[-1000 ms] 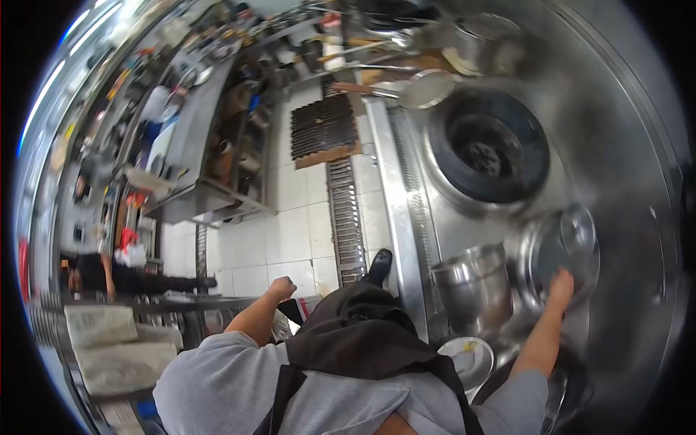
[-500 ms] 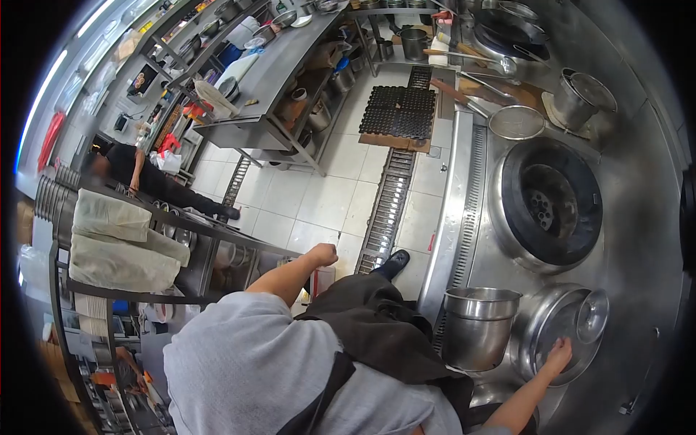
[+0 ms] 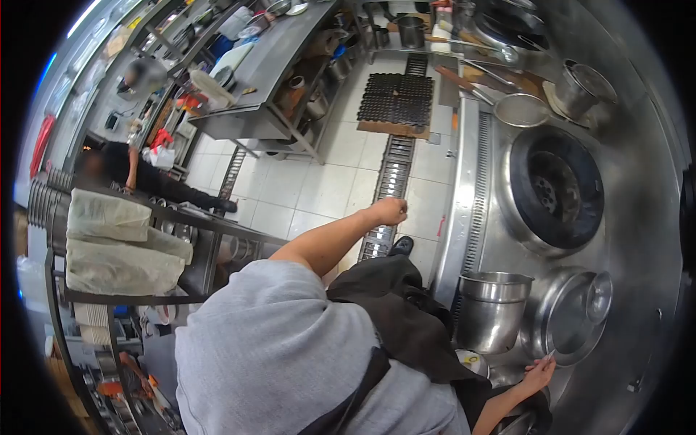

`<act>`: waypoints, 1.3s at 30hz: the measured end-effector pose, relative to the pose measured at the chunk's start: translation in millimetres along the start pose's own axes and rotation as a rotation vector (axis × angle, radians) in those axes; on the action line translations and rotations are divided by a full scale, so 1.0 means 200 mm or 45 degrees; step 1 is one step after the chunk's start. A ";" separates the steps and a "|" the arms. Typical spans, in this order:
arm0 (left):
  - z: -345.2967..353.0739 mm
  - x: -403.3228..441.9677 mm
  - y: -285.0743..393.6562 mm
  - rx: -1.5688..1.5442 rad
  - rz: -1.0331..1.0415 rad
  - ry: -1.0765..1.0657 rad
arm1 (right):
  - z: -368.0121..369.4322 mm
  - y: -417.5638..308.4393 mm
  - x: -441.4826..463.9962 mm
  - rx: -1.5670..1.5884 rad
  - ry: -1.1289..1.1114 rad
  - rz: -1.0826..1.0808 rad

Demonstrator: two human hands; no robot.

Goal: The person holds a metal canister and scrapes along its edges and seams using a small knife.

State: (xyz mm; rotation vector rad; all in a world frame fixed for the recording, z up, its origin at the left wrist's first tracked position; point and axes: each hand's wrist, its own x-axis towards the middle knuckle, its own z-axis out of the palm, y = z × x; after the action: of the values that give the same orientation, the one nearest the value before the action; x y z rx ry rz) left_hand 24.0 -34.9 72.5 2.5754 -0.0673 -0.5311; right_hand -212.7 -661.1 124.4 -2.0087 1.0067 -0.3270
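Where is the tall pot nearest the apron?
In the head view, the pot stands at right, below the black-ringed burner, up and left of the right hand.

Right fingers (image 3: pixel 545 362) near round pan (image 3: pixel 571 328); left fingers (image 3: pixel 400 210) above floor grate (image 3: pixel 395 171).

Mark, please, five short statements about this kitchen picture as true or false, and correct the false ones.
1. The right hand is at the edge of the round metal pan. True.
2. The left hand holds the strainer. False: it is curled in front of the body, well apart from the strainer.
3. The tall metal pot stands to the left of the pan in the picture. True.
4. The black mat is round. False: it has straight sides and corners.
5. The pale cloths lie on the floor. False: they hang on the metal rack.
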 end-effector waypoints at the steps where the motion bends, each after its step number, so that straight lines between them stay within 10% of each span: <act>1: 0.01 0.00 -0.02 -0.003 0.005 0.008 | 0.01 0.02 -0.02 -0.002 -0.026 -0.008; 16: 0.33 -0.86 -1.20 0.039 -0.990 -0.544 | 0.14 -0.39 -0.26 -0.872 0.009 -0.335; 19: 0.32 -1.05 -1.26 0.013 -0.912 -0.191 | 0.17 -0.38 -0.17 -0.965 0.024 -0.437; 39: -0.07 -0.69 -2.10 -0.443 -1.129 0.049 | 1.06 -1.31 -0.45 -1.195 -0.151 -0.770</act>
State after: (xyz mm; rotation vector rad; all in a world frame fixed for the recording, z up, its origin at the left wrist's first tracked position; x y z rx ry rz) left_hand -120.4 357.7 -72.0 2.1589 1.1139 -0.7116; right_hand -13.1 -387.5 211.5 -3.1375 0.4583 -0.0234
